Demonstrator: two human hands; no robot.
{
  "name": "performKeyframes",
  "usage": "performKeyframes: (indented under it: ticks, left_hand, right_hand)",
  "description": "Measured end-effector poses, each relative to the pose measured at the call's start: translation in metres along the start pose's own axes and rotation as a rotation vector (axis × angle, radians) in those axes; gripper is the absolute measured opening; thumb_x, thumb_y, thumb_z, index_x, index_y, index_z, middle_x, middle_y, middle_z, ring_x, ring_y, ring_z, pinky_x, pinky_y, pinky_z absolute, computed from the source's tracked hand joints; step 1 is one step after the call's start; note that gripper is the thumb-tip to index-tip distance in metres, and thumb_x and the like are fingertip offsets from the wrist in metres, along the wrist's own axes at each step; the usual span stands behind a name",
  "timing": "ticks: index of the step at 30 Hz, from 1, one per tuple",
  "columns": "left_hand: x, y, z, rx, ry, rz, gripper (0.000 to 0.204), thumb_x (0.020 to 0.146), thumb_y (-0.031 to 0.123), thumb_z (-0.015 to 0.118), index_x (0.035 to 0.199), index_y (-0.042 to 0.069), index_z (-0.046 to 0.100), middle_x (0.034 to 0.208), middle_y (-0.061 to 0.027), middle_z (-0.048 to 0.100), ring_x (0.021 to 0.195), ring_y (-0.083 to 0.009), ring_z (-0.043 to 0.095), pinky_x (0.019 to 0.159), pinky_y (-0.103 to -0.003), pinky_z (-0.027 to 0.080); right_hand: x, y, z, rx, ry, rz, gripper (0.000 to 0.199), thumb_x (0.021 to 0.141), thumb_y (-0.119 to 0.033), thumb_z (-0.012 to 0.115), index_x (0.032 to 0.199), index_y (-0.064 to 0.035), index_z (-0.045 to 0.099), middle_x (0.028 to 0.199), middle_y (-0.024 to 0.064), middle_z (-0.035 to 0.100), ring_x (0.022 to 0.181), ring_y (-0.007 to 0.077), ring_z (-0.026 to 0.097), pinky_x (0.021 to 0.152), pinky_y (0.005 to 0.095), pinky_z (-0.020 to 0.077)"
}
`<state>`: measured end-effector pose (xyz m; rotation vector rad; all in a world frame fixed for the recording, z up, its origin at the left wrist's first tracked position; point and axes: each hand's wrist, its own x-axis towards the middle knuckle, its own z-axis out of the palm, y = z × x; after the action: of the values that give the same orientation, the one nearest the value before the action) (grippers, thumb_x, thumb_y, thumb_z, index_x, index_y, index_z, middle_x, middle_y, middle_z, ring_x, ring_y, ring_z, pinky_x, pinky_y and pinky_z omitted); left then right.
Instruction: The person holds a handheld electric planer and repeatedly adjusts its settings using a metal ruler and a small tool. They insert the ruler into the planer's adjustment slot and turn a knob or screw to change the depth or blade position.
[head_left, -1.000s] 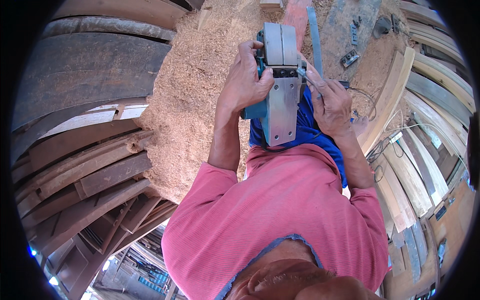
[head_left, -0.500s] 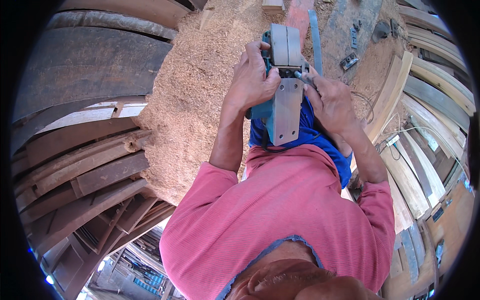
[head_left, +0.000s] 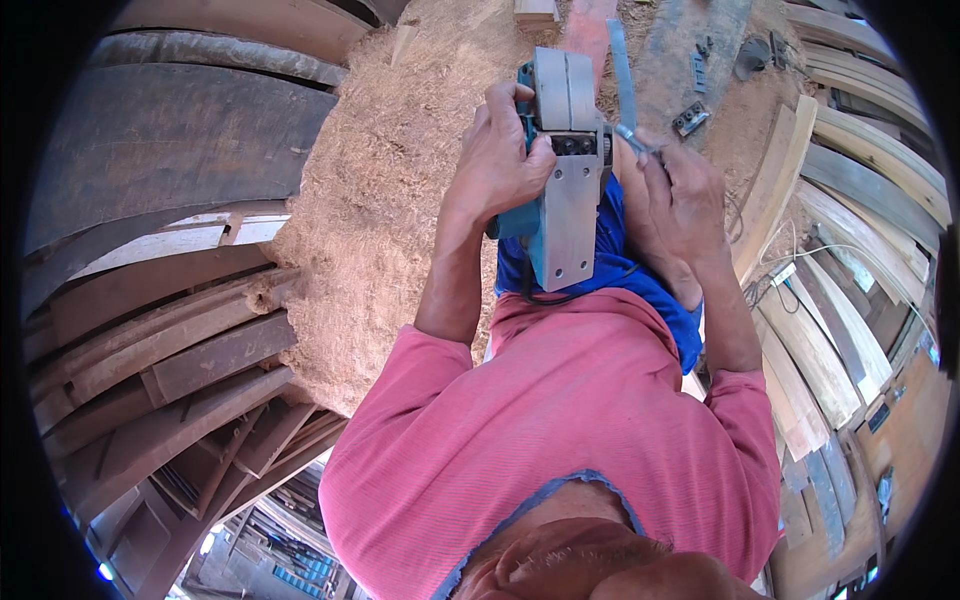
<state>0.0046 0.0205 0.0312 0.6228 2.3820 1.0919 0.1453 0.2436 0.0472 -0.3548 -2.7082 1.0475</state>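
My left hand (head_left: 500, 160) grips the teal side of an electric hand planer (head_left: 570, 225). The planer lies on my lap with its flat metal sole up. Dark bolts (head_left: 572, 146) show in the slot between the two sole plates. Just right of that slot, apart from the planer, my right hand (head_left: 688, 190) is closed around a small metal wrench (head_left: 630, 137). The wrench's bright end points up and left, while the fingers hide the rest. Blue shorts (head_left: 612, 235) are visible beneath the planer.
Wood shavings (head_left: 370, 170) cover the floor to the left. Ahead lies a long flat metal strip (head_left: 622, 75), with a small dark metal block (head_left: 690, 119) and a bluish slotted piece (head_left: 698, 72) farther right. Stacked boards (head_left: 165, 150) stand left, and planks (head_left: 815, 370) lie right with a cable (head_left: 785, 272).
My right hand has moved right, taking the wrench away from the planer's slot and uncovering the bolts. The left hand still holds the planer in nearly the same place.
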Motion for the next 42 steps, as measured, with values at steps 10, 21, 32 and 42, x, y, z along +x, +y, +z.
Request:
performKeyframes:
  ticks: [10,21,32,42]
  left_hand:
    - [-0.004,-0.008,0.009,-0.083,0.301,0.220,0.050,0.091,0.011,0.065,0.139,0.006,0.055,0.153,-0.0281,0.061,0.137,-0.0448,0.057,0.122,-0.056,0.038]
    - [-0.009,-0.011,0.003,0.045,0.405,0.265,0.039,0.081,-0.005,0.056,0.107,0.008,0.082,0.144,-0.0232,0.070,0.136,-0.0402,0.064,0.114,-0.049,0.052]
    - [-0.006,-0.014,0.007,0.049,0.423,0.409,0.030,0.074,-0.002,0.064,0.095,0.010,0.081,0.133,-0.0136,0.078,0.120,-0.0326,0.067,0.111,-0.048,0.044]
    - [-0.011,-0.010,0.005,0.101,0.418,0.422,0.032,0.077,-0.007,0.054,0.094,0.006,0.079,0.137,-0.0187,0.075,0.125,-0.0348,0.066,0.110,-0.044,0.051]
  right_hand:
    - [0.068,0.171,0.088,-0.561,-0.116,0.172,0.035,0.102,-0.013,0.058,0.132,-0.0171,0.075,0.112,0.0244,0.076,0.107,0.0460,0.074,0.090,0.0567,0.0614]
    - [-0.006,0.168,0.062,-0.470,-0.089,0.408,0.044,0.101,-0.032,0.074,0.137,-0.0068,0.068,0.126,0.0283,0.070,0.119,0.0469,0.069,0.101,0.0561,0.0567]
    - [-0.045,0.198,0.075,-0.429,-0.165,0.603,0.045,0.099,-0.033,0.081,0.124,0.0009,0.066,0.118,0.0301,0.074,0.114,0.0485,0.072,0.095,0.0590,0.0564]
    - [-0.063,0.197,0.074,0.482,-0.053,0.671,0.021,0.106,-0.024,0.074,0.106,-0.0029,0.076,0.087,0.0007,0.069,0.073,0.0087,0.057,0.064,0.0292,0.0471]
